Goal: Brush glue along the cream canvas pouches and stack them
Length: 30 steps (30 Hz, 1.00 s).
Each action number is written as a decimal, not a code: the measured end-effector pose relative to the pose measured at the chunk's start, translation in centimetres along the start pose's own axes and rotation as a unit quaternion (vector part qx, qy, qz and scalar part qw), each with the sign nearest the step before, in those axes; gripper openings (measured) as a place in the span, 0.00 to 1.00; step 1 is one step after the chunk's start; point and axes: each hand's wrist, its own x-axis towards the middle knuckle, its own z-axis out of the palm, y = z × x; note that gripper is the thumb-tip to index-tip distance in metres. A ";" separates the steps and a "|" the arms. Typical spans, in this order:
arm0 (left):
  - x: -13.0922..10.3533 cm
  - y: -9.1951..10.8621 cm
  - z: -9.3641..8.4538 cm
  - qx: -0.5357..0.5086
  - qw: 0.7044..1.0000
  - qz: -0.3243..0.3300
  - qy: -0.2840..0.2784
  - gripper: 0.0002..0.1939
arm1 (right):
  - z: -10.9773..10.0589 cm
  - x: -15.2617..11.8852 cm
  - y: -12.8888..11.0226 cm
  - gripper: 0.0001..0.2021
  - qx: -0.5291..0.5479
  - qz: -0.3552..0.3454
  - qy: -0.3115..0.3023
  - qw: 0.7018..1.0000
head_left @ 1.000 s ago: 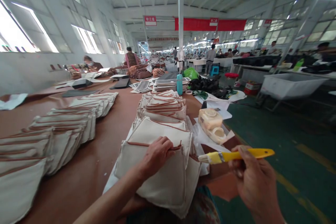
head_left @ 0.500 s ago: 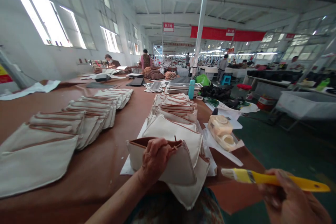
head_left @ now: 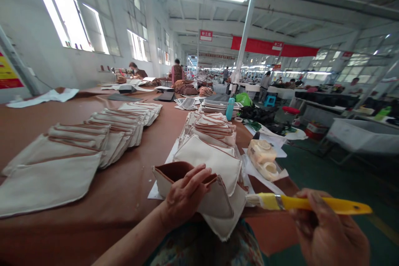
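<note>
A cream fabric pouch (head_left: 215,201) with a brown lining gapes at its top edge, near the table's front. Across that rim lies my left hand (head_left: 188,187), gripping the pouch; its thumb is hidden. My right hand (head_left: 330,224) is closed round the yellow handle of a paintbrush (head_left: 299,203). The pale bristles point left, close to the corner of another cream piece (head_left: 222,222) beneath the pouch. Behind the pouch, more cream pieces with brown edges (head_left: 207,151) lie in an overlapping row.
Overlapping cream pouches (head_left: 52,178) line the left of the brown-covered table (head_left: 134,174). A stained plastic container (head_left: 262,151) with a cut opening stands at the right edge, on white sheeting. Farther back are a teal bottle (head_left: 230,109) and black bags (head_left: 258,115). Several people work beyond.
My right hand has brought the paintbrush left, closer to the pouch. My left fingers have straightened across the rim, and the pouch gapes wider. The view has shifted slightly.
</note>
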 end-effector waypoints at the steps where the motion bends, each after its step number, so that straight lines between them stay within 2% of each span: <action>1: -0.1 0.1 -0.1 -0.005 1.000 -0.006 -0.007 0.08 | -0.1 -0.1 0.1 0.27 -0.008 -0.009 -0.011 1.000; 3: 0.1 0.4 -0.2 -0.035 0.998 -0.043 -0.035 0.05 | -0.4 -0.1 0.5 0.25 -0.029 -0.027 -0.045 0.998; 5: 0.4 0.6 -0.2 -0.089 0.986 -0.113 -0.082 0.04 | -0.4 -0.2 0.8 0.22 -0.045 -0.051 -0.080 0.995; 9: 1.1 0.6 0.1 -0.166 0.935 -0.258 -0.178 0.03 | 0.8 -0.3 1.3 0.17 -0.046 -0.117 -0.136 0.983; 11: 1.3 0.6 0.4 -0.187 0.915 -0.300 -0.195 0.04 | 1.5 -0.3 1.6 0.15 -0.050 -0.143 -0.172 0.973; 13: 1.5 0.7 0.6 -0.214 0.901 -0.328 -0.186 0.06 | 2.1 -0.1 2.2 0.13 -0.084 -0.173 -0.204 0.960; 16: 1.9 0.9 0.5 -0.272 0.887 -0.332 -0.171 0.13 | 2.9 0.7 3.4 0.13 -0.180 -0.238 -0.253 0.920; 18: 2.2 1.2 0.3 -0.312 0.881 -0.307 -0.179 0.11 | 3.6 1.6 4.1 0.13 -0.235 -0.285 -0.282 0.886; 20: 2.4 1.3 0.1 -0.336 0.878 -0.287 -0.185 0.10 | 4.2 2.5 4.5 0.13 -0.256 -0.323 -0.281 0.867; 23: 2.4 1.4 0.1 -0.341 0.878 -0.286 -0.178 0.10 | 4.5 3.3 4.1 0.14 -0.252 -0.334 -0.241 0.876; 26: 2.0 1.3 0.5 -0.334 0.881 -0.288 -0.171 0.09 | 3.8 3.1 3.3 0.14 -0.240 -0.331 -0.209 0.888; 28: 1.8 1.5 0.8 -0.332 0.882 -0.289 -0.169 0.08 | 3.3 2.6 3.2 0.13 -0.242 -0.331 -0.223 0.884; 30: 1.5 1.8 0.9 -0.326 0.885 -0.282 -0.174 0.07 | 2.9 2.1 3.5 0.13 -0.257 -0.328 -0.265 0.870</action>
